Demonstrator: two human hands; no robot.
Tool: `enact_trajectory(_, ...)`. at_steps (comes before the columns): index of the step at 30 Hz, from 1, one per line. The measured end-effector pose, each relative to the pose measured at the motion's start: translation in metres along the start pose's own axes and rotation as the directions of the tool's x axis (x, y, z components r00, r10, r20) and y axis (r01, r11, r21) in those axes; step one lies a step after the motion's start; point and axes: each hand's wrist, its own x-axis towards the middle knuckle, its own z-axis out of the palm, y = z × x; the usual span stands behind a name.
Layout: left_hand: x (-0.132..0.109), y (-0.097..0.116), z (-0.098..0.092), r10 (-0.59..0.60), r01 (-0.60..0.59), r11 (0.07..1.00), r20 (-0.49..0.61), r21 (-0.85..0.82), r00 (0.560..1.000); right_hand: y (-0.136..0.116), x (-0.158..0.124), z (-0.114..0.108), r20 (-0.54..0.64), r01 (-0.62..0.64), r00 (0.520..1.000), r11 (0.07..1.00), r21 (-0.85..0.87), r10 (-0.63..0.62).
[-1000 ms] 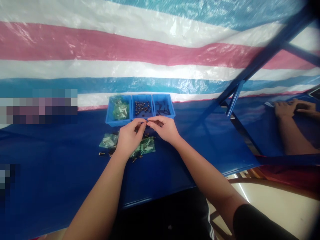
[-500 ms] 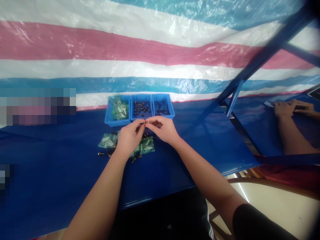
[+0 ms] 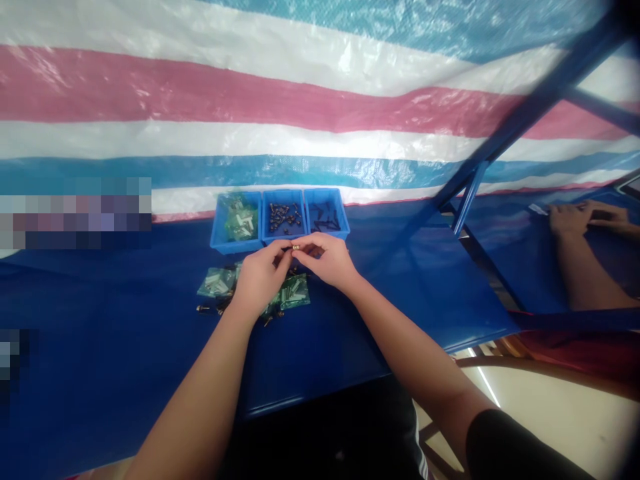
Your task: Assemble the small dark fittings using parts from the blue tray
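My left hand (image 3: 260, 275) and my right hand (image 3: 327, 259) meet at the fingertips just in front of the blue bins. Between them is a small brass-coloured metal piece (image 3: 296, 247), pinched by both hands; its full shape is hidden by the fingers. Beneath and beside my hands lie a clear bag of light-coloured pieces (image 3: 217, 283), another such bag (image 3: 296, 291) and loose dark and brass screws (image 3: 203, 309). The left bin (image 3: 220, 244) holds a greenish bag of pale pieces, the middle bin (image 3: 283, 195) small metal parts, the right bin (image 3: 323, 194) dark screws.
Blue table (image 3: 320, 353) runs across the view, with a striped plastic sheet (image 3: 300, 100) behind. On the right stands a blue metal frame (image 3: 520, 120); beyond it another person's hands (image 3: 573, 220) rest over a blue surface. A chair (image 3: 550, 368) is at lower right.
Both hands stay nearly in place at the small piece, and slightly more of its brass surface shows between the fingertips. The bins and bags have not moved.
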Motion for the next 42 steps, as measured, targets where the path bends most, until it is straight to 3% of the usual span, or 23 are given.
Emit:
enact_trajectory(19, -0.0009, -0.0001, 0.0011, -0.002, 0.002, 1.0, -0.067, 0.002, 0.998, -0.0016, -0.0004, 0.0003, -0.022, -0.024, 0.999, 1.0, 0.001, 0.024)
enact_trajectory(42, -0.0013, 0.0045, -0.0005, 0.019, -0.019, 1.0, -0.035, 0.007, 0.999, -0.0054, 0.0005, 0.0004, -0.065, -0.008, 0.998, 1.0, -0.005, 0.007)
